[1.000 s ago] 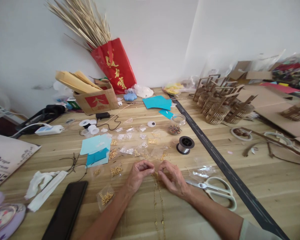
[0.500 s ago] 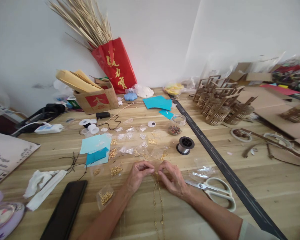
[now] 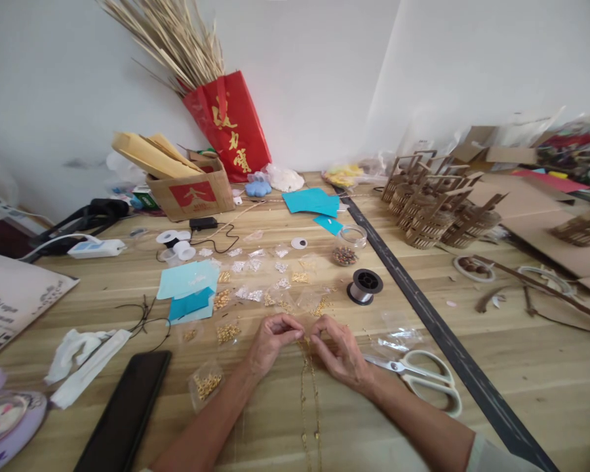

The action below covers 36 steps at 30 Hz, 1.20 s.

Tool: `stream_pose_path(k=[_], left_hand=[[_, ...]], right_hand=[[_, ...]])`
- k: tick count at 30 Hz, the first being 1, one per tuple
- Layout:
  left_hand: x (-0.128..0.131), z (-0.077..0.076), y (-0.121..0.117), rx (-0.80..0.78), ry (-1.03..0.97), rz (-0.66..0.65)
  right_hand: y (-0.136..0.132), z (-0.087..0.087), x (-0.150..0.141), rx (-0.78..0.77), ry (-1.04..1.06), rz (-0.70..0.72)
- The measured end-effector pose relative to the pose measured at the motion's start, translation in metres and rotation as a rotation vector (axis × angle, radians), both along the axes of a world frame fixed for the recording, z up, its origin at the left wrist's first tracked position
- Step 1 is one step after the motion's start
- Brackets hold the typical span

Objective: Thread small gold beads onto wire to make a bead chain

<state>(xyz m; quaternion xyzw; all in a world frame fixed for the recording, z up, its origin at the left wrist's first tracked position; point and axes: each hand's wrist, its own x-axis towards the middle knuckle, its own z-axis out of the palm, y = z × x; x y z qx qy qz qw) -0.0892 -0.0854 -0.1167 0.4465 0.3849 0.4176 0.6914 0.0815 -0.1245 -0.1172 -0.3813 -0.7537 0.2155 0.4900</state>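
Note:
Near the front middle of the table, my left hand (image 3: pixel 276 339) and my right hand (image 3: pixel 338 349) face each other with fingertips almost meeting. Each pinches thumb against forefinger at an end of a thin gold chain (image 3: pixel 303 396). Two strands of it, dotted with small gold beads, hang from the fingers towards the table's near edge. The tiny part right at the fingertips is too small to make out. White-handled scissors (image 3: pixel 430 373) lie by my right wrist, blades pointing left. Beside my left forearm is a small clear bag of gold beads (image 3: pixel 206 383).
Small bags of gold findings (image 3: pixel 229 333) and silver findings (image 3: pixel 248 294) lie beyond my hands. A wire spool (image 3: pixel 364 286) and a jar of beads (image 3: pixel 345 254) stand to the right. At left are a black phone (image 3: pixel 125 410) and blue sheets (image 3: pixel 184 282). Small woven baskets (image 3: pixel 430 219) sit at back right.
My hands hold nearly the same pose, with the gold chain still hanging between them. The view has shifted very slightly.

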Motion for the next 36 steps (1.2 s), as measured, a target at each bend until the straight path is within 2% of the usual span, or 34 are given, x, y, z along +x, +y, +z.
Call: stream_pose_path(k=[36], left_hand=[[0.0008, 0.0002, -0.0011, -0.052, -0.040, -0.040]], right_hand=[[0.0000, 0.0029, -0.0004, -0.003, 0.013, 0.019]])
